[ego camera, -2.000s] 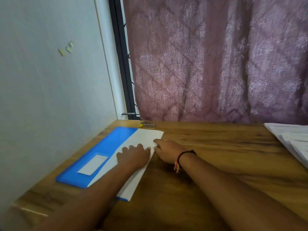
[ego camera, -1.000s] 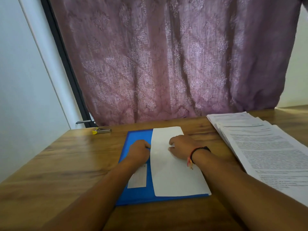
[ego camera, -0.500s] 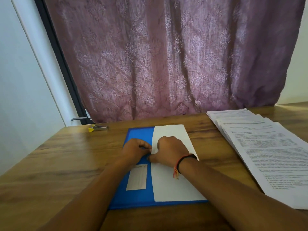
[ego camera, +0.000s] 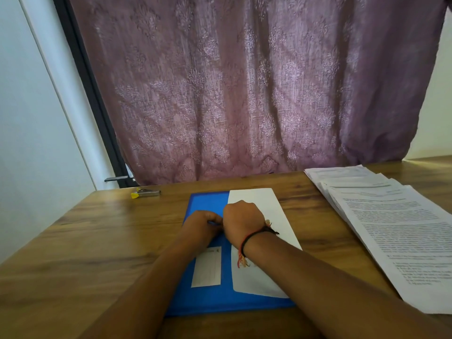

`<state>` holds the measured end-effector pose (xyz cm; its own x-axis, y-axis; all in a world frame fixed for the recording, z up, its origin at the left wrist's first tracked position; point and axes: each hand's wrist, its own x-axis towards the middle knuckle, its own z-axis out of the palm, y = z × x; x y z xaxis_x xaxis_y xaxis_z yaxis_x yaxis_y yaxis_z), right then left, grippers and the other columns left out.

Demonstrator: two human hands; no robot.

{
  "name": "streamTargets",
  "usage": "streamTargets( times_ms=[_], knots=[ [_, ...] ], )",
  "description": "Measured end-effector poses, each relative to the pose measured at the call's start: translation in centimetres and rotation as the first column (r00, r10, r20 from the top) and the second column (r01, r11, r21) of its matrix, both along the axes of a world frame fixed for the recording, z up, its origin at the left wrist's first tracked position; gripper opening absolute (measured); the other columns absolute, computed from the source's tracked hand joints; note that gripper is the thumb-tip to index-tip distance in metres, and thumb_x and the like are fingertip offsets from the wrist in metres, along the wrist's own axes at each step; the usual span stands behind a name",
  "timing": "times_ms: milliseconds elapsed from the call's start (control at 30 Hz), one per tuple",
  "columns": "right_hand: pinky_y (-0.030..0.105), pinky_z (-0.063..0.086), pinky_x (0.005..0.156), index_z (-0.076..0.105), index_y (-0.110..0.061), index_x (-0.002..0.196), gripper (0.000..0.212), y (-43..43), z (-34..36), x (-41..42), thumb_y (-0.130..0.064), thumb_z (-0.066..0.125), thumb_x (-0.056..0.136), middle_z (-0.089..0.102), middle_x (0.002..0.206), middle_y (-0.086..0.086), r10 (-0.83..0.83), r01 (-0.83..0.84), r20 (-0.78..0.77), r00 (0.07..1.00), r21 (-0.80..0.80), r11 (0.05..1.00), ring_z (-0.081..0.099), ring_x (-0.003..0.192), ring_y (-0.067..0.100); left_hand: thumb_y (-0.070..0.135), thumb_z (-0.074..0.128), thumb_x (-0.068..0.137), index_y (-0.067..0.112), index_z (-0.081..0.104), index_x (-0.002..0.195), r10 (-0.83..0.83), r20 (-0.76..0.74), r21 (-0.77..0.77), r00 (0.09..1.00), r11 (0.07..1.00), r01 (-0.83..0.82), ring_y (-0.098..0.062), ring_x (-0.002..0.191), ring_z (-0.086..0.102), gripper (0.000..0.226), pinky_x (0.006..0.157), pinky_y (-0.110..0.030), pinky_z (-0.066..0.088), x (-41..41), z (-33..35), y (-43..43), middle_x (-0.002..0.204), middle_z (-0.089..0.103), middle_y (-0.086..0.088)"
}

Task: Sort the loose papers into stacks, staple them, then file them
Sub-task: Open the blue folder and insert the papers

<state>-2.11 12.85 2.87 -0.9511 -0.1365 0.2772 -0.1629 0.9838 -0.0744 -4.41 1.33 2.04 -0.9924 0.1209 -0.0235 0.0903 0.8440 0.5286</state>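
Observation:
A blue folder [ego camera: 208, 204] lies flat on the wooden table [ego camera: 97, 241] in front of me, with a white label [ego camera: 207, 267] on its left half. A white sheet [ego camera: 275, 211] covers the folder's right half. My left hand [ego camera: 200, 225] and my right hand [ego camera: 243, 220] meet at the sheet's left edge, both with curled fingers. A small blue part of the folder shows between my left thumb and fingers. My right hand's fingertips are hidden under its knuckles at the sheet's edge. Printed papers [ego camera: 391, 221] lie fanned in overlapping stacks at the right.
A small silver stapler [ego camera: 146, 192] with a yellow end sits at the table's far left, near the window frame. A purple curtain [ego camera: 244, 94] hangs behind the table. A white wall [ego camera: 31, 143] borders the table's left side.
The view swung from the left wall to face the folder squarely. My right hand slid left across the white sheet to its left edge and now touches my left hand, both curled tighter.

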Motion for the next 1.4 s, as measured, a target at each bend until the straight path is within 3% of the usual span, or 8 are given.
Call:
streamTargets(
  times_ms=[133,333,500,633,800,1000,1167,1400],
  knots=[
    [0.03,0.045,0.081,0.064,-0.004,0.117,0.025,-0.2,0.1,-0.4,-0.009,0.045,0.101,0.064,0.118,0.015,0.0,0.0,0.021,1.0,0.01,1.0,0.062,0.109,0.029,0.013,0.054,0.103,0.014,0.069,0.125,-0.009,0.03,-0.011,1.0,1.0,0.009,-0.02,0.101,0.06,0.027,0.097,-0.027,0.046,0.2,0.1,0.0,0.13,0.067,-0.007],
    [0.027,0.042,0.069,0.066,-0.009,0.107,0.021,1.0,-0.4,-1.1,-0.027,0.062,0.096,0.068,0.106,0.01,-0.003,0.005,0.014,1.0,-0.135,0.991,0.066,0.095,0.025,0.013,0.069,0.095,0.017,0.078,0.098,0.041,-0.072,0.181,0.997,0.983,-0.028,-0.011,0.088,0.061,0.01,0.061,-0.001,0.04,0.0,-1.3,-0.6,0.095,0.07,0.003],
    [0.025,0.041,0.065,0.071,-0.007,0.094,0.03,2.8,0.1,-1.5,-0.035,0.073,0.085,0.071,0.093,0.012,-0.049,0.087,0.113,0.992,-0.368,0.926,0.063,0.078,0.025,0.014,0.073,0.092,0.013,0.079,0.102,0.02,-0.094,0.217,0.995,0.976,0.001,-0.015,0.097,0.065,0.012,0.081,-0.014,0.047,0.6,-1.2,-0.8,0.109,0.074,-0.003],
    [0.027,0.049,0.066,0.069,-0.009,0.078,0.024,4.0,1.1,-1.6,-0.033,0.074,0.08,0.067,0.079,0.01,-0.043,0.121,0.15,0.988,-0.56,0.819,0.068,0.084,0.028,0.023,0.073,0.093,0.016,0.075,0.113,-0.056,-0.136,0.099,0.989,0.993,0.07,-0.005,0.093,0.056,0.021,0.074,-0.008,0.041,0.9,-0.6,-0.5,0.112,0.068,0.005],
    [0.031,0.053,0.07,0.059,-0.026,0.092,0.02,6.9,4.0,-0.3,-0.008,0.063,0.084,0.066,0.094,0.002,-0.03,0.031,0.015,0.999,-0.766,0.642,0.06,0.071,0.018,0.055,0.065,0.092,0.032,0.061,0.133,-0.263,-0.189,-0.174,0.946,0.957,0.231,-0.018,0.123,0.05,0.047,0.109,-0.033,0.036,2.2,-0.8,0.5,0.131,0.058,0.004],
    [0.032,0.054,0.078,0.076,-0.008,0.1,0.022,10.9,6.4,1.5,-0.009,0.056,0.093,0.073,0.1,0.013,-0.206,0.081,-0.161,0.965,-0.568,0.819,0.067,0.089,0.031,0.085,0.03,0.087,0.049,0.035,0.151,-0.29,-0.027,-0.445,0.957,0.861,0.248,-0.029,0.147,0.027,0.074,0.118,-0.052,0.025,3.0,-1.0,2.9,0.164,0.029,0.007],
    [0.026,0.039,0.072,0.067,0.0,0.103,0.021,14.9,6.8,1.7,-0.015,0.059,0.09,0.069,0.109,0.016,-0.286,0.277,0.02,0.958,-0.33,0.903,0.064,0.098,0.032,0.097,0.014,0.071,0.04,0.046,0.142,-0.279,-0.066,-0.453,0.958,0.864,0.221,-0.026,0.137,0.043,0.097,0.114,-0.051,0.033,1.9,-0.9,2.6,0.152,0.047,0.003],
    [0.028,0.044,0.093,0.06,-0.006,0.125,0.057,15.2,7.1,4.1,-0.041,0.077,0.084,0.062,0.128,0.011,-0.208,0.218,0.276,0.938,-0.004,0.976,0.059,0.116,0.026,0.09,0.034,0.079,0.022,0.05,0.128,-0.191,-0.074,-0.492,0.979,0.861,0.13,-0.027,0.121,0.053,0.085,0.106,-0.046,0.039,1.5,0.1,1.6,0.13,0.058,-0.005]
  ],
)
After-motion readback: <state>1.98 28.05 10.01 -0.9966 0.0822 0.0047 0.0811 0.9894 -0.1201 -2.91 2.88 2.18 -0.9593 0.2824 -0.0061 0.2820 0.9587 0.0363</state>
